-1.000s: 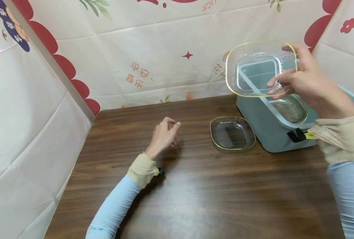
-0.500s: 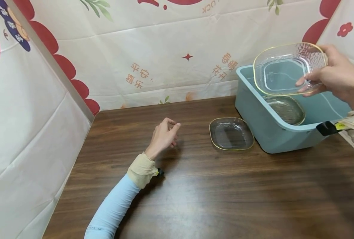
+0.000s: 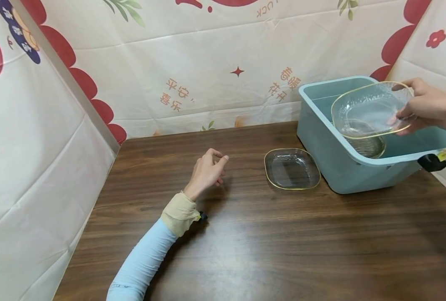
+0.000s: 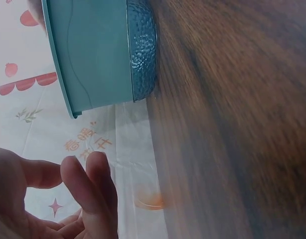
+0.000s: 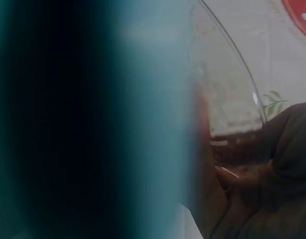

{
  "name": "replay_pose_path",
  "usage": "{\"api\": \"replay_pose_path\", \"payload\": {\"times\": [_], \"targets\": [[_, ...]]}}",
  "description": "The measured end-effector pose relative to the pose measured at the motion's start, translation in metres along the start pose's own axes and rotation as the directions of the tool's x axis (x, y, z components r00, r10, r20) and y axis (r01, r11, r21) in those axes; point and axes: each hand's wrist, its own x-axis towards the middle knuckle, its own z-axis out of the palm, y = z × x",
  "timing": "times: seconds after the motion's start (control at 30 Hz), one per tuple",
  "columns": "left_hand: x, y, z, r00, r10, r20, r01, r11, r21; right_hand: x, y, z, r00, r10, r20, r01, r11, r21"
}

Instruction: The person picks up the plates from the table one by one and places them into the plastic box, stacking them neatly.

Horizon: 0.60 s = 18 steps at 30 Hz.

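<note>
My right hand [image 3: 428,106] grips the right side of a clear glass dish [image 3: 370,110] with a gold rim, thumb on the near side. The dish hangs tilted at the mouth of a blue-green plastic bin [image 3: 336,161], overlapping another glass dish [image 3: 370,147] inside it. In the right wrist view the bin's blurred wall [image 5: 153,124] covers much of the scene, with the dish's edge [image 5: 242,64] beyond. My left hand [image 3: 206,172] rests over the table, fingers loosely curled around nothing; the left wrist view shows its fingers [image 4: 88,189] in front of the backdrop.
A second gold-rimmed square glass dish [image 3: 292,169] sits on the brown wooden table [image 3: 245,234], just left of the bin. A printed white cloth [image 3: 215,54] hangs behind the table and along both sides.
My right hand has carried the glass dish rightward, then lowered it to the bin's opening, tilting it flatter. The left hand and the dish on the table stay put.
</note>
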Motion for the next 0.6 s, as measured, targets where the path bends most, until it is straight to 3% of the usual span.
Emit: {"api": "replay_pose_path", "payload": {"times": [0.3, 0.6], "targets": [[0.000, -0.001, 0.002, 1.000, -0.007, 0.010, 0.007, 1.000, 0.026, 0.011, 0.010, 0.007, 0.983, 0.101, 0.156, -0.105, 0.994, 0.018], [0.000, -0.001, -0.002, 1.000, 0.009, 0.030, -0.010, 0.999, 0.034, 0.013, 0.001, 0.019, 0.942, 0.072, 0.327, -0.071, 0.997, -0.016]]}}
